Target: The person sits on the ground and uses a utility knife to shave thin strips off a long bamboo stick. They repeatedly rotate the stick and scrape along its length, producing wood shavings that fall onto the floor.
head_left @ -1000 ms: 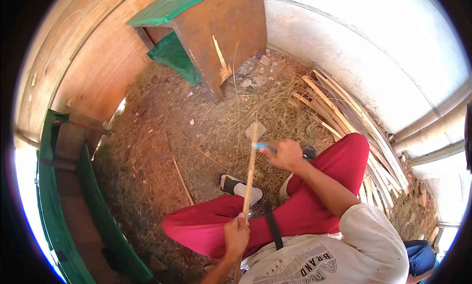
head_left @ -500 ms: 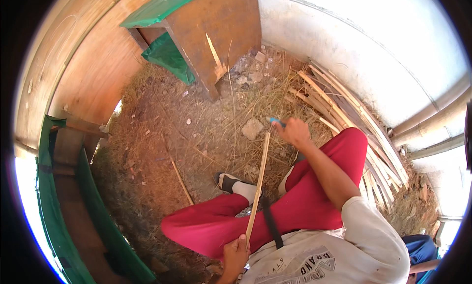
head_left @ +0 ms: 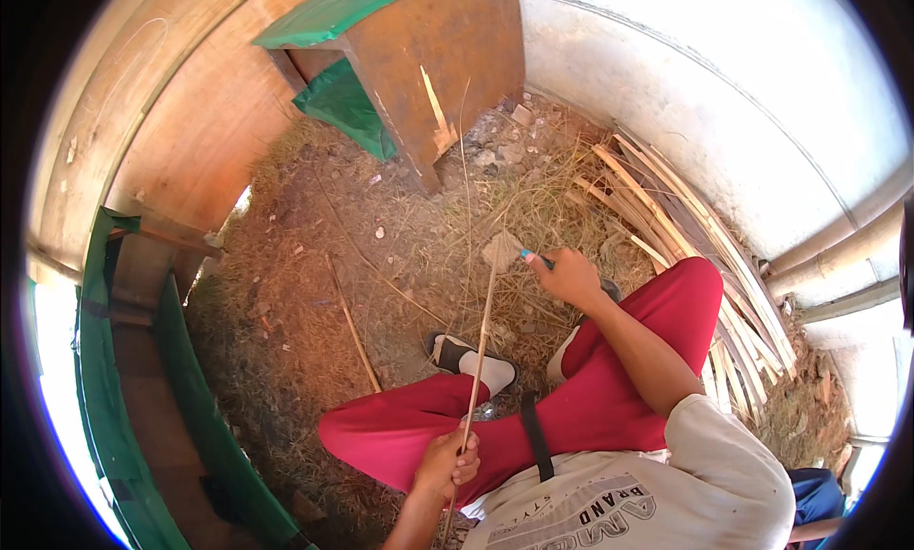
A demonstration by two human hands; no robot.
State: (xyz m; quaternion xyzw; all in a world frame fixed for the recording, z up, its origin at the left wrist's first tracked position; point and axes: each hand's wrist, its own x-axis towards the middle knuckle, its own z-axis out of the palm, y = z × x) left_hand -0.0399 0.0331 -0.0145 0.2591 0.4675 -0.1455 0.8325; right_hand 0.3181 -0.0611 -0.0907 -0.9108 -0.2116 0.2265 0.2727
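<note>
Your left hand is on your side of the stone, fingers wrapped round a thin stick. The stick runs away from you, its far end showing against the stone. Just right of the stone, your right hand has its fingers curled round a small blue tool, its tip toward the stone and apart from the stick. Nearer you than the stone, your pale shirt carries slanted print: bold dark capitals, outlined letters and a grey block. Wooden slats are piled right of the stone.
</note>
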